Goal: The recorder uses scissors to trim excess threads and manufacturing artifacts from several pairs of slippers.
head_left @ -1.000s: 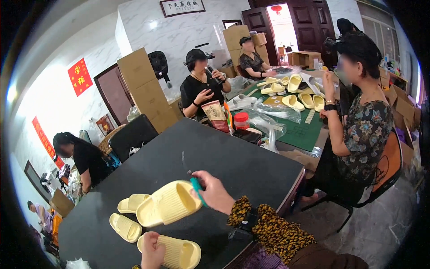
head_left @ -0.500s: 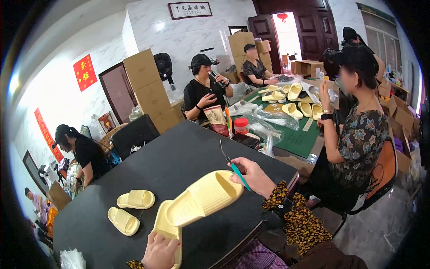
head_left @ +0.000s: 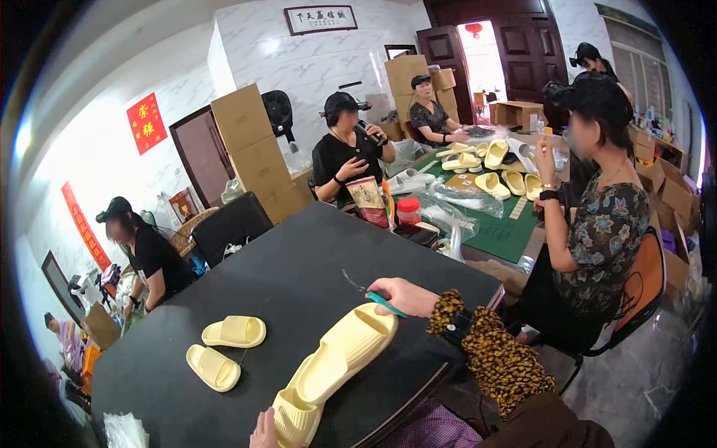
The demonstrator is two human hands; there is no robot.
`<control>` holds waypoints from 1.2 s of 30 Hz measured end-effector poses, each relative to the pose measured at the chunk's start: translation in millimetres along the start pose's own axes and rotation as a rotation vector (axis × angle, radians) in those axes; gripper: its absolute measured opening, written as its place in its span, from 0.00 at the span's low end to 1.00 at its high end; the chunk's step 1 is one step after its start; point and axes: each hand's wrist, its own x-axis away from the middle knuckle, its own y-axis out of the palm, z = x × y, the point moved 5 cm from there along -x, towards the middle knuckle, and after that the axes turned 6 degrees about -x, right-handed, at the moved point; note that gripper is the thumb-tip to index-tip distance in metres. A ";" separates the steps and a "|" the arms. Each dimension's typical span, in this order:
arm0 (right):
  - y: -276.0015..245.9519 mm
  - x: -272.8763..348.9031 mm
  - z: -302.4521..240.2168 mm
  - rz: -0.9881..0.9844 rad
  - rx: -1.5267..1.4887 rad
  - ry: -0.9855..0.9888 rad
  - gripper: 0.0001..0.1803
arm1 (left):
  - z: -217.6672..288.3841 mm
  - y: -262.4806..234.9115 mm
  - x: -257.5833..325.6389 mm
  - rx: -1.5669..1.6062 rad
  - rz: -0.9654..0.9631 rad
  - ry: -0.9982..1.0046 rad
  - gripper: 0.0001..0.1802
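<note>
Two pale yellow slippers lie end to end, overlapping, on the dark table in front of me. My right hand is closed around the teal handle of a slim tool, whose thin, curved metal end points away to the left. That hand is at the far end of the far slipper. Low in the view, my left hand has its fingers against the left side of the near slipper; the lower frame edge cuts off part of this hand. A smaller yellow pair, one slipper behind the other, sits to the left.
Clear plastic bags lie at the table's lower left. Past its far edge are a red-lidded jar, a pouch and a green-topped table bearing more slippers. Several people sit or stand around, one close on my right.
My right hand and the tool have come down and slightly left. The far slipper is tilted more steeply. My left hand has shifted from on top of the near slipper to its left side.
</note>
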 end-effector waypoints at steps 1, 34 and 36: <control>7.7 -7.7 -2.8 -0.052 0.025 -0.027 0.27 | -14.4 13.5 3.9 -0.126 0.061 0.062 0.44; 50.0 -6.2 59.7 0.191 -0.619 0.113 0.19 | 26.8 -42.7 0.4 0.117 0.183 0.112 0.31; 20.3 -3.3 64.7 0.451 -0.753 0.136 0.16 | 39.4 -51.3 10.6 0.637 0.115 -0.042 0.28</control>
